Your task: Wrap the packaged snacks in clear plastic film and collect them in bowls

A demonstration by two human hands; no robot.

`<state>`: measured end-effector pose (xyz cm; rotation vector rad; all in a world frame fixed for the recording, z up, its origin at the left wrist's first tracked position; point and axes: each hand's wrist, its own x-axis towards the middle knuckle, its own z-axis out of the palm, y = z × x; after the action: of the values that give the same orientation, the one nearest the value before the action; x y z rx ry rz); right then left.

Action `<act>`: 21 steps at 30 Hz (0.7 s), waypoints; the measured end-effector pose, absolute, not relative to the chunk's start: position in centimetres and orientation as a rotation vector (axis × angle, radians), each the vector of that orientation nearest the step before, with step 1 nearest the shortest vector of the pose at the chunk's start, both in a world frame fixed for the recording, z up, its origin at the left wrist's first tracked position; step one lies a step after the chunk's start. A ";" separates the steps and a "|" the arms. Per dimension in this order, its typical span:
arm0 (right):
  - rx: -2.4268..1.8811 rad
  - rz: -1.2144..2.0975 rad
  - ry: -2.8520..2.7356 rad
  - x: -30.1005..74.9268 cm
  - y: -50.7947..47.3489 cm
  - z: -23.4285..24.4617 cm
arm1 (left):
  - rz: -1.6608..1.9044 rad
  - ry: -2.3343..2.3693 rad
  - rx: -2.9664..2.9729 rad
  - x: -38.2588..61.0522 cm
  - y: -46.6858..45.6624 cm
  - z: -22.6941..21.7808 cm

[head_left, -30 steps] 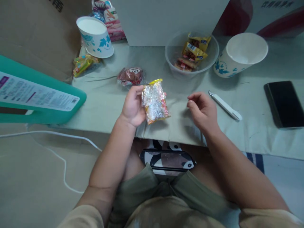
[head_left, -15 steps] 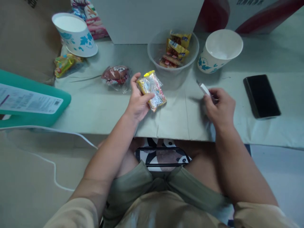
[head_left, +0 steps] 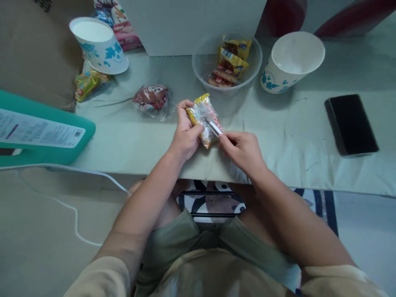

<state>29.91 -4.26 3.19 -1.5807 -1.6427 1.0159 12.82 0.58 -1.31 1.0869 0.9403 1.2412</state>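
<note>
My left hand is closed on a shiny yellow-edged snack packet, thumb across its face. It is held up over the table edge, tilted. In my right hand is a small white utility knife, pinched between thumb and fingers. Its dark tip lies over the middle of the packet; whether it has cut in cannot be seen. Left of the hands, a round brown snack in clear wrap lies on the table. Beyond them stands a clear plastic bowl with yellow snack packets inside.
Two paper cups with blue leaves stand at the back, a left cup and a right cup. A black phone-like box lies at right. At left are a green container, a yellow wrapper and a white cable.
My right hand has moved left with the utility knife, bringing its tip onto the packet. My left hand and the packet have shifted slightly right.
</note>
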 end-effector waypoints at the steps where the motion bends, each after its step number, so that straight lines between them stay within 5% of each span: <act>1: -1.597 0.985 -1.698 30.1 -4.4 3.2 | 1.257 0.957 1.059 12.6 0.8 -1.0; 7: -1.678 0.945 -1.769 32.7 -5.2 3.7 | 1.377 1.108 1.063 9.3 2.8 0.2; 17: -2.080 0.174 -1.688 37.8 -2.0 0.5 | 1.164 1.155 1.535 12.3 -0.6 -1.5; 21: -1.793 0.127 -1.737 37.0 -2.0 0.3 | 1.110 1.359 1.860 11.0 -0.9 -0.2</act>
<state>36.98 -2.03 0.32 -1.7931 -1.7370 0.1266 10.98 -0.87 -0.20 1.8597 1.3592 1.1102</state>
